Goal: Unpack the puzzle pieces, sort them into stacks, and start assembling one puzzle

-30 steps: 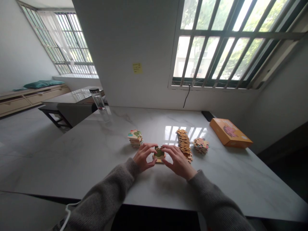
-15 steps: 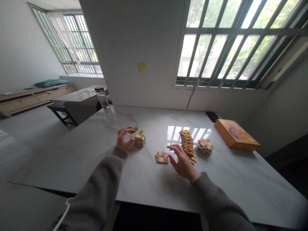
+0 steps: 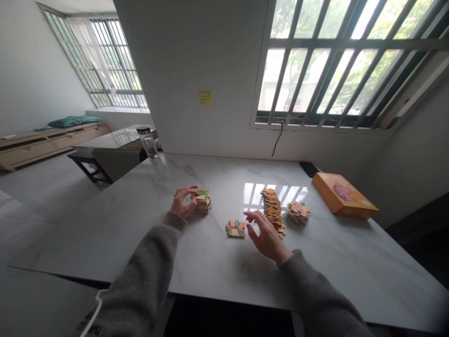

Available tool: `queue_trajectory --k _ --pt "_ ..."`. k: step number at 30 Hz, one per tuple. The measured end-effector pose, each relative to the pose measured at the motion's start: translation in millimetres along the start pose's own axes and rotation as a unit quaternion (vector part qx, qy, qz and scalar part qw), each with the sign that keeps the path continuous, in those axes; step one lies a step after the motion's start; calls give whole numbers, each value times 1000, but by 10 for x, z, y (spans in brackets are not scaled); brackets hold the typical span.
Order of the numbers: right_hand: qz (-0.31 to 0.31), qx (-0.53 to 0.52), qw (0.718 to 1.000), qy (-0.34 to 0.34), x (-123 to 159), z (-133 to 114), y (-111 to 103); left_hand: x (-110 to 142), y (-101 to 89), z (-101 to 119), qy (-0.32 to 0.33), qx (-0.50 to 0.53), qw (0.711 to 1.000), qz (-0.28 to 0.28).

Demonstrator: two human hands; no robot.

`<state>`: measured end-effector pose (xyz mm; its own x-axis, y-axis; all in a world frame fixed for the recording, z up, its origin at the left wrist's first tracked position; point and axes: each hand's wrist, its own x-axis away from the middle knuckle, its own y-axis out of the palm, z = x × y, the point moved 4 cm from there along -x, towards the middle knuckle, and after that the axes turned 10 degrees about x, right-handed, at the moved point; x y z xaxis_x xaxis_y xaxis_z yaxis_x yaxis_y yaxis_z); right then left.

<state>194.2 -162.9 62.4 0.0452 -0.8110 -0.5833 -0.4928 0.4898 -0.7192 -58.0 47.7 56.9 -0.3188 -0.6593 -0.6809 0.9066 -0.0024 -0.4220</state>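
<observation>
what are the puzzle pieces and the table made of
The puzzle pieces look like printed wood or thick card, with a matte finish and tan cut edges showing in the stacks. The table looks like polished white marble or a marble-look slab: grey veins and a glossy window reflection.

We see two long sleeves of a soft grey knit sweater, the left sleeve (image 3: 140, 276) and the right sleeve (image 3: 322, 295), both coming in from the bottom edge of the view with a fine, fuzzy texture. Each sleeve tapers to a close-fitting snug cuff (image 3: 174, 221), and beyond the cuffs are a bare left hand (image 3: 182, 202) and a bare right hand (image 3: 268, 231). Along the lower outer edge of the left sleeve, a thin white cable (image 3: 96, 316) curves in a small bend, just beside a dark printed marking (image 3: 89, 327) too small to read.
</observation>
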Motion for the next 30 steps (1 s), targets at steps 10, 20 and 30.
queue_trajectory --k 10,20,30 --pt "-77 67 994 -26 -3 -7 69 71 15 434 110 -12 993 26" --pt "-160 122 979 10 74 155 252 516 836 949 139 40 944 -297" --pt "-95 106 989 -33 15 6 81 520 863 866 142 40 943 -297"
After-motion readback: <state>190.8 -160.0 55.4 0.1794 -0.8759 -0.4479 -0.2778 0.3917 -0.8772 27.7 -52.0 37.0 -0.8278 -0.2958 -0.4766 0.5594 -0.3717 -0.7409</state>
